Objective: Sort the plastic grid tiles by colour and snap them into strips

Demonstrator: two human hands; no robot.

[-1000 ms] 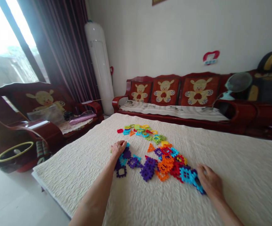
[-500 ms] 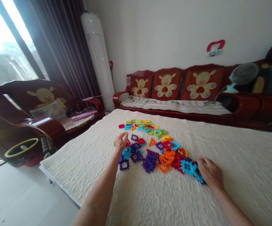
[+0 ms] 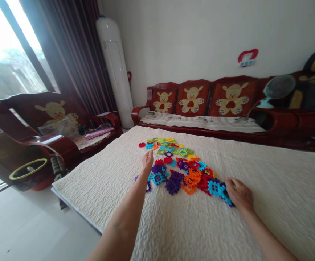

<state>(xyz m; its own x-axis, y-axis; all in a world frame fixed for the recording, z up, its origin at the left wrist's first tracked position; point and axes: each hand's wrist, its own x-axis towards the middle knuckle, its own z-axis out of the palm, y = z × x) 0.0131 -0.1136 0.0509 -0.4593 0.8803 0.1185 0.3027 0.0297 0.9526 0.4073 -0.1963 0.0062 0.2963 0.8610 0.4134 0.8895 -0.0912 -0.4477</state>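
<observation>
Several notched plastic pieces lie in a curved band on a cream quilted cover. My left hand (image 3: pixel 147 160) rests at the band's left side, edge-on, beside red pieces (image 3: pixel 168 160) and dark purple pieces (image 3: pixel 159 169); its fingers point away and are partly hidden. A light blue square (image 3: pixel 158 178) lies by my left wrist. Orange pieces (image 3: pixel 192 178) are heaped in the middle. At the right end my right hand (image 3: pixel 238 192) touches the blue pieces (image 3: pixel 216 188), its fingers curled and their tips partly hidden. Green pieces (image 3: pixel 185 152) lie farther back.
The quilted cover (image 3: pixel 282 188) spreads over a wide table. Behind it stands a wooden sofa (image 3: pixel 201 127) with bear cushions. A wooden armchair (image 3: pixel 56 145) and a yellow-rimmed bin (image 3: pixel 28 169) are at the left. A fan (image 3: pixel 279 87) stands at the right.
My left hand has moved slightly right and away from me, and the pieces beside it have shifted inward, closer to the middle. My right hand remains beside the blue pieces.
</observation>
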